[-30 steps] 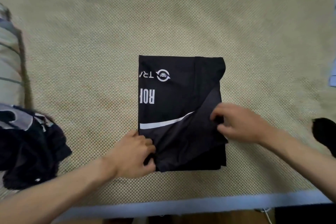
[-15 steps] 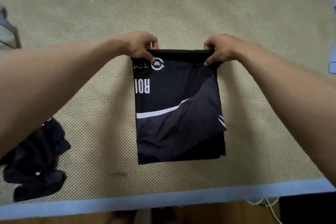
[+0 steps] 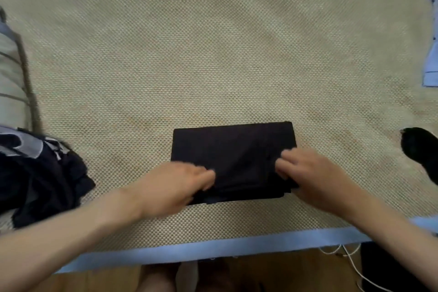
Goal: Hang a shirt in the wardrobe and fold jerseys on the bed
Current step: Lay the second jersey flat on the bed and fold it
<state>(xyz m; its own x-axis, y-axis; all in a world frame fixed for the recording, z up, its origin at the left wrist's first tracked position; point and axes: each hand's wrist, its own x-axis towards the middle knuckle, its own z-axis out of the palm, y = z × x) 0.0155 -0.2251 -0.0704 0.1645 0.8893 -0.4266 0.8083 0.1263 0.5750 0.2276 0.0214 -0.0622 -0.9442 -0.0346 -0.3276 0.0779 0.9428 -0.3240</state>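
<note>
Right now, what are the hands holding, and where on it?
Both hold the folded black jersey at its near edge: left hand left corner, right hand right.

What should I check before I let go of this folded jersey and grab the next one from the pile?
1. Jersey folded into a compact rectangle: ok.
2. Near edges lined up: not ok, a layer sticks out at the near left corner.
3. Left hand and right hand both on the near edge: ok; whether they pinch or only press, cannot tell, blurred.
4. Jersey fully on the bed mat, clear of the blue border: ok.
5. Next garment ready: ok, a dark pile lies to the left.
6. Fold free of creases: cannot tell, fabric too dark.
</note>
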